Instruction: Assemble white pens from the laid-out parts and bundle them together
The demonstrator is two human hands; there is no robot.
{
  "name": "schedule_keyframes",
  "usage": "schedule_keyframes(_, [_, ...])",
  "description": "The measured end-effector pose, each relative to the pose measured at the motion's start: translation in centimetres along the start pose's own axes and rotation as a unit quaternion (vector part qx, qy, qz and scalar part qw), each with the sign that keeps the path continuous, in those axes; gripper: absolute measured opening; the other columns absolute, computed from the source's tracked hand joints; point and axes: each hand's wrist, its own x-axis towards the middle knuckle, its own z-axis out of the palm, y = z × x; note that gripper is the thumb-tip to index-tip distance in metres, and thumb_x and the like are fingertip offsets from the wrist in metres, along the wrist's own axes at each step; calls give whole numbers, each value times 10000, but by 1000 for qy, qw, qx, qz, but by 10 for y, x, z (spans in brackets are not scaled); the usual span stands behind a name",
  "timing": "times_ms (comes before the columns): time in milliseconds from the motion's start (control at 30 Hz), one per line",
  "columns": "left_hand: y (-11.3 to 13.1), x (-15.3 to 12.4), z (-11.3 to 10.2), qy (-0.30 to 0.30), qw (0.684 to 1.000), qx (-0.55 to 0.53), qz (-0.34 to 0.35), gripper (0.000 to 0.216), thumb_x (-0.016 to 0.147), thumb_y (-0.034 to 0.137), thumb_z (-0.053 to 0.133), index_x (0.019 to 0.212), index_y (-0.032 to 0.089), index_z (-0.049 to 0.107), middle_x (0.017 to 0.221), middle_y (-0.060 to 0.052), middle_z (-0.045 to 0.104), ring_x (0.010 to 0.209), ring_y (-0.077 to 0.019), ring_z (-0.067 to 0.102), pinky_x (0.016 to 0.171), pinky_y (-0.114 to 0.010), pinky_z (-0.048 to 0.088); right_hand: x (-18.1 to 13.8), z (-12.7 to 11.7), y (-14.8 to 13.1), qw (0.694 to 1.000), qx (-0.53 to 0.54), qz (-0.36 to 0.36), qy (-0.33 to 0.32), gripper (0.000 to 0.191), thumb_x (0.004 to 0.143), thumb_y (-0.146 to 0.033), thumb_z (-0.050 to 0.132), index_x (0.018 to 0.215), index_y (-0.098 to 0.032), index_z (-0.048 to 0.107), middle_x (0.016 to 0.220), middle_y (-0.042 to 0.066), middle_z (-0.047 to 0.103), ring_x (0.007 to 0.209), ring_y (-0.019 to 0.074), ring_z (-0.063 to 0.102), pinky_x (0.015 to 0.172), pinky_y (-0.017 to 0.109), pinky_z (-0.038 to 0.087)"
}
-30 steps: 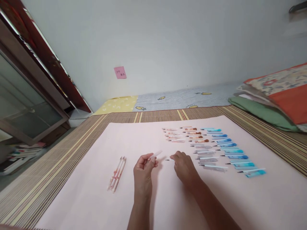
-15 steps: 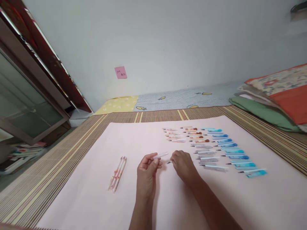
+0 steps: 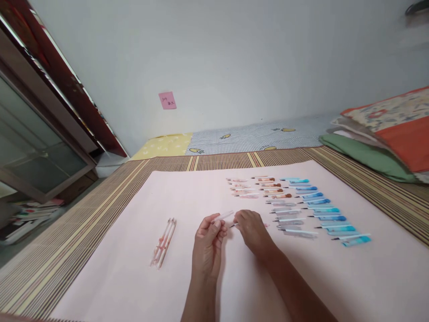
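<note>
My left hand [image 3: 208, 237] pinches a clear pen cap [image 3: 222, 216] just above a pale pink sheet [image 3: 134, 250]. My right hand [image 3: 252, 228] is closed round a thin pen body [image 3: 233, 225] whose dark tip points left at the cap. The two hands are a finger's width apart. To the left lie three white and pink pens [image 3: 164, 242] side by side. To the right, rows of pens and caps are laid out: pinkish ones [image 3: 241, 188], brown ones [image 3: 273, 188], grey ones [image 3: 290, 217] and blue ones [image 3: 323, 209].
The pink sheet lies on a striped mat [image 3: 77, 232]. Folded bedding [image 3: 385, 138] is stacked at the right. A checked cloth [image 3: 254, 136] runs along the wall, which carries a pink sticky note [image 3: 167, 100]. A glass-fronted cabinet [image 3: 36, 147] and books [image 3: 30, 214] are at the left.
My left hand has moved right with the cap. My right hand has shifted left, bringing the pen tip close to the cap's opening.
</note>
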Motion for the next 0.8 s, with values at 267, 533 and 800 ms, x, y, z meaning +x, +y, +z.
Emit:
schedule_keyframes(267, [-2,0,2,12,1000,-14,-16,272,676,233,901,861,123,734,761,-50,705,666,-99,630,658,-192,533,1,-2,-9,999,1,38,34,224,857,6,472,804,-206,523,837,37,619,855,213,534,828,361,330])
schedule_keyframes(533, [-2,1,1,-8,1000,-2,-9,294,700,310,887,780,133,667,690,-37,686,575,-90,589,566,-180,488,6,-44,-18,956,238,147,92,159,994,-334,493,979,-232,614,820,7,687,684,170,619,668,286,470])
schedule_keyframes(800, [-1,1,3,9,1000,17,9,316,695,321,884,780,138,642,680,-26,684,564,-94,591,572,-193,489,12,-84,-34,985,135,32,106,173,978,-208,506,899,-222,659,830,24,716,801,190,628,842,347,416])
